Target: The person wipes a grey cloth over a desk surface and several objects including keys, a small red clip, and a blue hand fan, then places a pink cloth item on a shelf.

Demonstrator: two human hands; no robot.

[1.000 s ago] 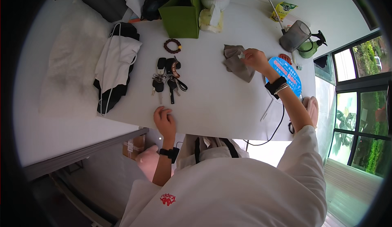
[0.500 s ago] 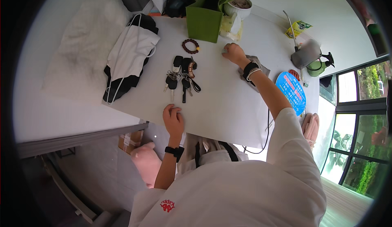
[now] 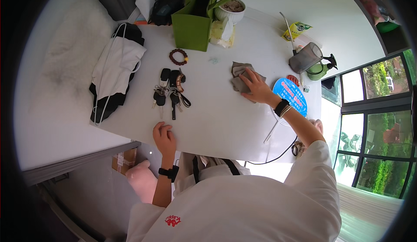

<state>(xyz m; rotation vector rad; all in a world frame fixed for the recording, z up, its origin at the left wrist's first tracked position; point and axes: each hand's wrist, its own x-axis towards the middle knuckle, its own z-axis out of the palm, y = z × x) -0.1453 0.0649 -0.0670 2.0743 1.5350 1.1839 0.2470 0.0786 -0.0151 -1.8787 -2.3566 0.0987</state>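
My right hand [image 3: 259, 90] lies over a crumpled grey-brown cloth [image 3: 238, 70] with its fingers spread on the fabric; I see no grip around it. At the table's front edge rests my left hand [image 3: 165, 140], empty, its fingers loosely bent and apart. Just beyond it is a bunch of keys [image 3: 161, 95] with black fobs and a strap. A dark bead bracelet [image 3: 170, 58] lies farther back. Small pale bluish bits [image 3: 213, 60], too faint to name, are on the table between the bracelet and the cloth.
At the back stand a green bag [image 3: 191, 31], a tissue pack [image 3: 223, 34] and a white pot [image 3: 230, 11]. On the right are a round blue fan [image 3: 290, 95], a grey watering can [image 3: 306, 58] and a green spray bottle [image 3: 318, 71]. White masks [image 3: 116, 63] lie left.
My right hand has moved from near the tissue pack back toward me and onto the cloth, its fingers opening out. Pale bits now show where it was. My left hand stays at the edge.
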